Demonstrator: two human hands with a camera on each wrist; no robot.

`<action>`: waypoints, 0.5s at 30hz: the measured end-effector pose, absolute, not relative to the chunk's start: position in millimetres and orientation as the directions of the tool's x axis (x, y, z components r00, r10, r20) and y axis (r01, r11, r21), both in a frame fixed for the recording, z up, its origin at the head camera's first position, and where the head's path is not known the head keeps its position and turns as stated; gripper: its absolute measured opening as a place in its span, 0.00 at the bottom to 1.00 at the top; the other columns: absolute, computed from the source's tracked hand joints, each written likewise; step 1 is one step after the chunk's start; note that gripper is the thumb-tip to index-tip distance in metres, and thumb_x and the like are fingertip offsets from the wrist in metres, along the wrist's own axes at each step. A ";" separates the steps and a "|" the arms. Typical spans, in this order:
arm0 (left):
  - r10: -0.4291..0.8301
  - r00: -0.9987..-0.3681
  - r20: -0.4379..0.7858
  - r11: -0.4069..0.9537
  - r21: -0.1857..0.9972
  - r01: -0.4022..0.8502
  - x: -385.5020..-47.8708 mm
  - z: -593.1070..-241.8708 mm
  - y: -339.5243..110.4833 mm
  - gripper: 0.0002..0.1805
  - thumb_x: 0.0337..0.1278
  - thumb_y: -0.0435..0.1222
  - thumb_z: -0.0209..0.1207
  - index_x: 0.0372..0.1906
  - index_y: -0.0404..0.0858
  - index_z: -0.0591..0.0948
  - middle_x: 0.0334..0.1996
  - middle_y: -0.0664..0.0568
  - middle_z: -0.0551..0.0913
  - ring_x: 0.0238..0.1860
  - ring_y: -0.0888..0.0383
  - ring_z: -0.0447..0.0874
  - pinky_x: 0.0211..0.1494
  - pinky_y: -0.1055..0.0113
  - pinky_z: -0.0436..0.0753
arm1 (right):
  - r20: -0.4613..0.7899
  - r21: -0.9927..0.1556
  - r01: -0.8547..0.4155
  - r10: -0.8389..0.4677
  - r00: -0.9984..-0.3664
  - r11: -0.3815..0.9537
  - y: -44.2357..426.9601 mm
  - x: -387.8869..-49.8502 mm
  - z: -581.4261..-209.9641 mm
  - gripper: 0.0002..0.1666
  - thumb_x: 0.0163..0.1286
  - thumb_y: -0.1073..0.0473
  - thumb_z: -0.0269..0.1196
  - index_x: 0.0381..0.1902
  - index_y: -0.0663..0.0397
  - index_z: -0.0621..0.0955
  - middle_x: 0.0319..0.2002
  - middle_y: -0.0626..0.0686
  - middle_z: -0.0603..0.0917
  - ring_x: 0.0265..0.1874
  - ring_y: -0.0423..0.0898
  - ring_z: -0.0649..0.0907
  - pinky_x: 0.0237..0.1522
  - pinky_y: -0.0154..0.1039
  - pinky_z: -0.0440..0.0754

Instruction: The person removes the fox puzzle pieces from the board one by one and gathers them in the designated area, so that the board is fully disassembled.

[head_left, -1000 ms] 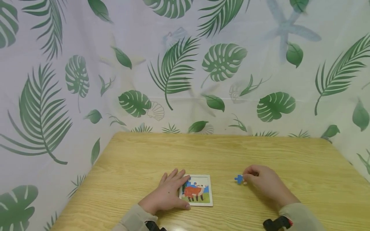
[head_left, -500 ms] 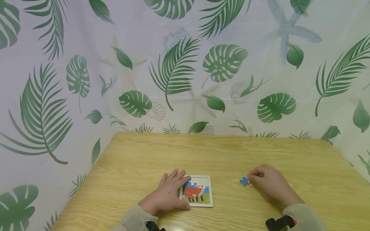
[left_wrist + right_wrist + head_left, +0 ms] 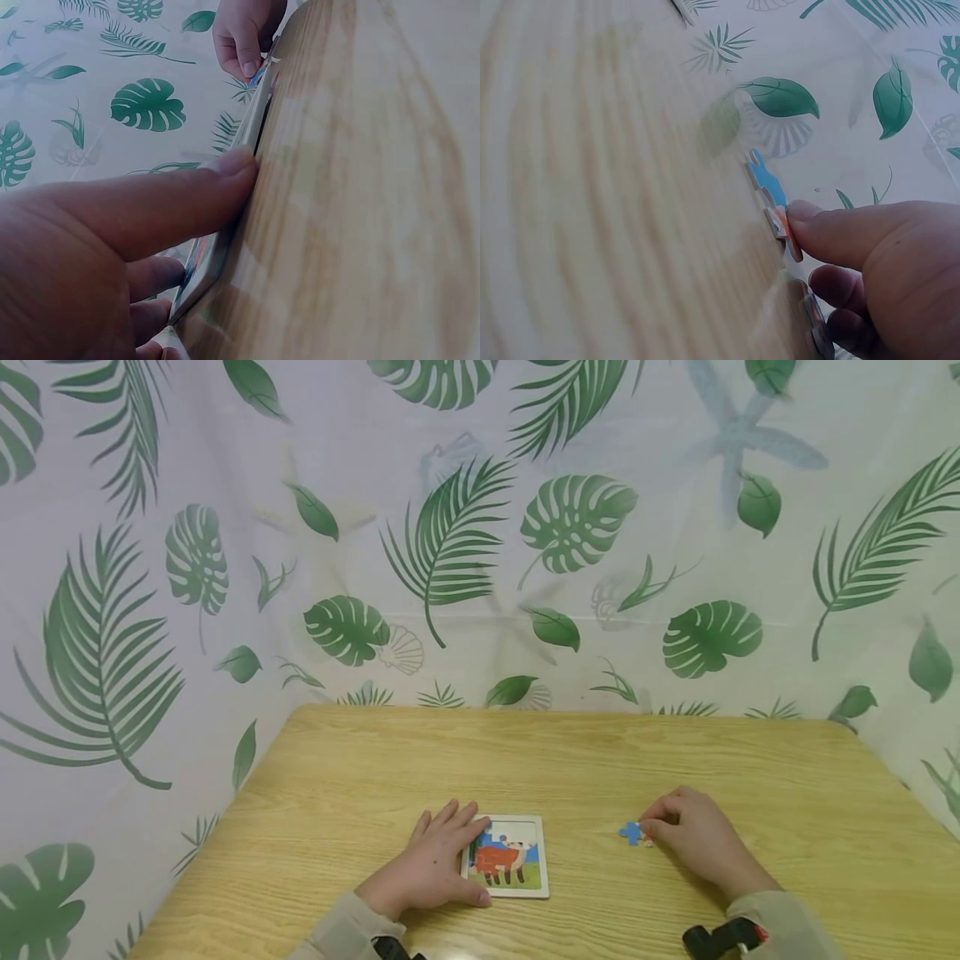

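Note:
My left hand (image 3: 435, 862) lies spread over the left side of a small white-framed jigsaw puzzle (image 3: 545, 860). Its picture shows a red animal on green and blue, with a pale bare patch at the top. In the left wrist view the straight thumb (image 3: 187, 199) touches the frame's edge. To the right of the puzzle, my right hand (image 3: 693, 835) pinches a jigsaw piece (image 3: 767, 182), blue with orange and white, low at the table surface. Whether the orange part is a separate piece cannot be told. Another piece (image 3: 817, 326) shows partly behind the right fingers.
The wooden table (image 3: 375, 752) stretches behind and around both hands. A white cloth with green leaf prints (image 3: 465, 543) hangs behind the table and along its sides. Each wrist wears a black device (image 3: 720, 937).
Over the first half second my right hand moved slightly right and nearer with the blue jigsaw piece, and more orange and white came into sight. The left hand stayed on the puzzle.

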State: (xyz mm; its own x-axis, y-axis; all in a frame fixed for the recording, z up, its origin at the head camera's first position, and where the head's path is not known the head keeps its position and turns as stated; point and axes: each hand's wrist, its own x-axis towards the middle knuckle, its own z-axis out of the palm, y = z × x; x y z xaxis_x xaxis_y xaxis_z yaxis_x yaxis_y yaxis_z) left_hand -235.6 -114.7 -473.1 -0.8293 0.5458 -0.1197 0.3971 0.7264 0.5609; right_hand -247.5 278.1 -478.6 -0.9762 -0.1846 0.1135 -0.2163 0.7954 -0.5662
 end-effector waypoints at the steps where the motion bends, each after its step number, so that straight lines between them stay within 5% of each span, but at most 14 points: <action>1: 0.545 -0.830 -0.120 0.727 0.561 0.396 -235.3 -472.9 -114.7 0.57 0.43 0.59 0.75 0.79 0.46 0.63 0.80 0.48 0.53 0.80 0.44 0.39 0.76 0.38 0.35 | 0.119 -0.564 -0.220 -0.186 -0.975 0.796 277.8 -247.5 -478.8 0.05 0.69 0.53 0.69 0.32 0.39 0.88 0.36 0.46 0.79 0.39 0.45 0.78 0.44 0.49 0.77; 15: 0.550 -0.827 -0.121 0.728 0.554 0.403 -236.3 -474.3 -115.9 0.58 0.43 0.60 0.74 0.79 0.46 0.62 0.80 0.48 0.52 0.80 0.44 0.39 0.76 0.38 0.35 | 0.126 -0.533 -0.220 -0.181 -0.975 0.817 276.6 -248.4 -481.4 0.07 0.69 0.53 0.69 0.29 0.38 0.86 0.37 0.45 0.79 0.39 0.46 0.79 0.45 0.51 0.77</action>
